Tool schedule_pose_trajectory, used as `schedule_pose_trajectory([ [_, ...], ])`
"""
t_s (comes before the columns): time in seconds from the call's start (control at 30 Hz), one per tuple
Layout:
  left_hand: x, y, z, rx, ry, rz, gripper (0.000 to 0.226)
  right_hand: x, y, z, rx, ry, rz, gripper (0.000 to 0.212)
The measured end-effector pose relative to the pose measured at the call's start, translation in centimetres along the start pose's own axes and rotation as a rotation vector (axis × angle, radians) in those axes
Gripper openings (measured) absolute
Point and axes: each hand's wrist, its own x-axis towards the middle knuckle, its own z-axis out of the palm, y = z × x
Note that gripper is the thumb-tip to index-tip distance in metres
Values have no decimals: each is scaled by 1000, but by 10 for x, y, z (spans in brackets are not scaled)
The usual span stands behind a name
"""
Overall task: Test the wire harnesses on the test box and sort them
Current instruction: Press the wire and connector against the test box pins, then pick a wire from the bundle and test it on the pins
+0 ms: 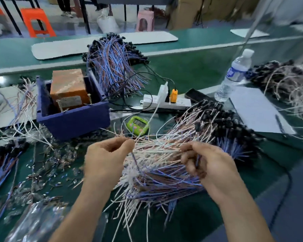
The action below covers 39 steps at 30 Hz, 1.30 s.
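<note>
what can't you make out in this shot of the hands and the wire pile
Head view only:
- Timer display: too small and blurred to read.
- Water bottle label: blurred.
- Which single wires the left hand and right hand grip: curled fingers and the wire pile hide them.
- Label on the orange block in the blue box: too small.

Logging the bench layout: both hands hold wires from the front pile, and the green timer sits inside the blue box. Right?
Not quite. The head view shows the green timer on the table beside the blue box, not inside it. The left hand and right hand do hold wires from the front pile.
</note>
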Motion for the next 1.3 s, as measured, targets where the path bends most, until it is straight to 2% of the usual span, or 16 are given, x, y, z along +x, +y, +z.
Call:
schedule_pose_trajectory([
  [0.13,-16,-5,22,442,-130,74,22,5,-5,-56,-157,204,-60,33],
  [0.2,-25,-7,36,623,-218,132,17,12,-4,-77,-359,345,-119,34],
  [0.23,-29,-7,43,702,-231,176,22,16,-4,-85,-520,407,-149,34],
  [0.33,-35,-13,62,756,-199,273,29,23,-7,-102,-959,520,-159,36],
  [0.43,-37,-22,70,783,-118,338,31,24,-7,-107,-1179,542,-122,43],
  [0.53,-37,-25,70,784,-94,388,15,27,-5,-109,-1260,525,-90,53],
  [0.67,-35,-25,66,856,-159,318,70,31,-1,-108,-1307,592,-80,59],
  [0.73,-34,-21,64,836,-188,292,78,31,1,-106,-1303,641,-93,60],
  [0.9,-30,-17,52,650,-177,257,53,19,4,-93,-1219,867,-212,57],
  [0.97,-26,-18,47,579,-165,258,39,13,7,-77,-1172,834,-279,57],
  [1.07,-20,-17,38,500,-153,247,25,7,19,-40,-1103,576,-344,54],
  [1.17,-15,-18,26,423,-126,233,23,4,34,5,-1019,341,-393,47],
  [1.3,-10,-21,3,331,-13,208,30,5,54,69,-955,119,-423,45],
])
